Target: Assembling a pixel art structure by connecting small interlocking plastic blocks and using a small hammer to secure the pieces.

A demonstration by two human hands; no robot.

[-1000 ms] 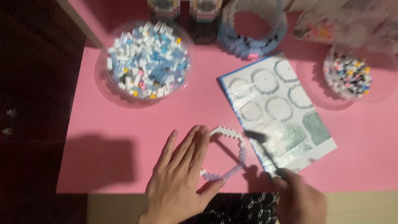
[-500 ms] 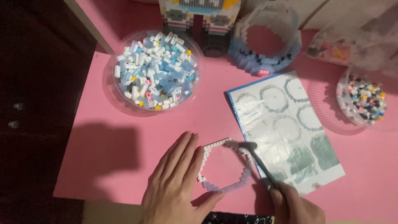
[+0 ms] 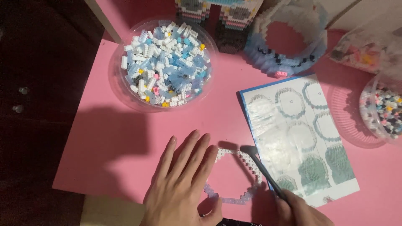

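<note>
Pink desk (image 3: 125, 138) takes up most of the view. Near its back edge sits a round clear bowl (image 3: 121, 88) heaped with white and pale blue mini bricks, and next to that a built blue-and-white brick ring (image 3: 289, 42). An instruction sheet (image 3: 305, 138) lies toward the right side, with a smaller clear dish (image 3: 379, 113) of mixed beads by the right edge. At the front edge, the left hand (image 3: 184, 184) lies flat, fingers spread a little, pressing on the left side of a thin white brick hoop (image 3: 238, 175). The right hand (image 3: 301, 213) is closed around a dark slim tool (image 3: 264, 173), tip touching the hoop's top right.
</note>
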